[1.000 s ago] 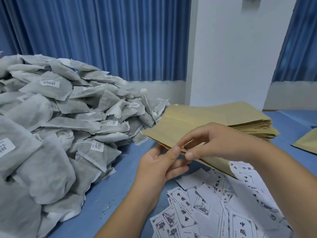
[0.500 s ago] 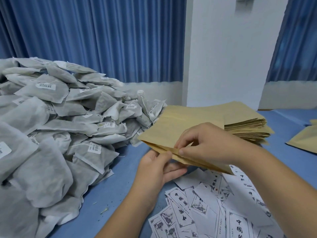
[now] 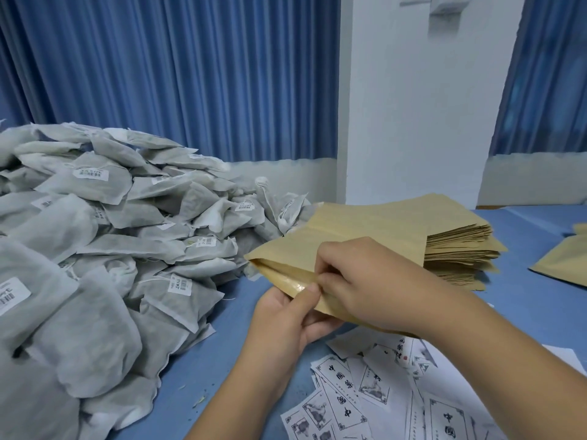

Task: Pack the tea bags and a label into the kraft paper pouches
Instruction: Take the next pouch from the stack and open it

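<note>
Here left hand [image 3: 286,319], right hand [image 3: 359,281] pinch pouch [image 3: 349,230] mouth edges.

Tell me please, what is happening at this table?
A person is opening a kraft paper pouch with both hands. The left hand pinches the lower lip and the right hand pinches the upper one, so the mouth is parted a little. No tea bag or label shows inside. A pile of tea bags lies to the left, a stack of pouches behind, and loose labels in front on the blue table.

Tea bags [image 3: 104,249] left of pouch stack [image 3: 457,246].
</note>
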Available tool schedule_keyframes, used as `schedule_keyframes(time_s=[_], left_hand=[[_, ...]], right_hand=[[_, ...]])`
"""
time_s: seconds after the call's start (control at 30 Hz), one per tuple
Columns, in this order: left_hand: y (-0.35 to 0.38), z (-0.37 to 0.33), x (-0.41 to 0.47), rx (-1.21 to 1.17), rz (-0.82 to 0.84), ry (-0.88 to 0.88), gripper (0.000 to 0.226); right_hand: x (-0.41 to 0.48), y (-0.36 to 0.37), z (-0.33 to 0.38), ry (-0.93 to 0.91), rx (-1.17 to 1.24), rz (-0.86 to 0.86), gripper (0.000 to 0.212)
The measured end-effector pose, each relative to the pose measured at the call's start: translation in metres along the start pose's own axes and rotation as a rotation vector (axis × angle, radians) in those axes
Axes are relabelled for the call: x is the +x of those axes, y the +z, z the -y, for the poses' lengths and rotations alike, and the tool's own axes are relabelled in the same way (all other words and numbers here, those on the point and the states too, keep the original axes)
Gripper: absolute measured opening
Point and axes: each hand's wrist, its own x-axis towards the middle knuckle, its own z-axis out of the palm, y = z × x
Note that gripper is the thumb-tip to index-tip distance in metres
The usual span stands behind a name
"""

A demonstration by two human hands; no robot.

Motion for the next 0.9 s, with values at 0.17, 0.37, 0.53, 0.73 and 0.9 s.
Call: schedule_keyframes(time_s=[0.17, 0.37, 0.53, 0.73, 0.9], left_hand=[[-0.002, -0.006, 0.000, 0.005, -0.028, 0.001, 0.025], [0.011, -0.005, -0.003, -0.014, -0.124, -0.036, 0.030], [0.020, -0.003, -0.004, 0.058, -0.304, -0.027, 0.025], [0.012, -0.013, -0.004, 0.171, -0.430, -0.048, 0.039], [0.008, -0.013, -0.003, 0.302, -0.531, 0.003, 0.023]], right_hand=[[0.002, 0.011, -0.003, 0.052, 0.075, -0.089, 0.012], [0.001, 0.000, -0.004, 0.102, 0.137, -0.206, 0.013], [0.000, 0.008, 0.027, -0.091, -0.179, -0.160, 0.008], [-0.002, 0.021, 0.034, -0.020, -0.321, -0.023, 0.014], [-0.005, 0.035, 0.049, 0.062, -0.352, 0.018, 0.027]])
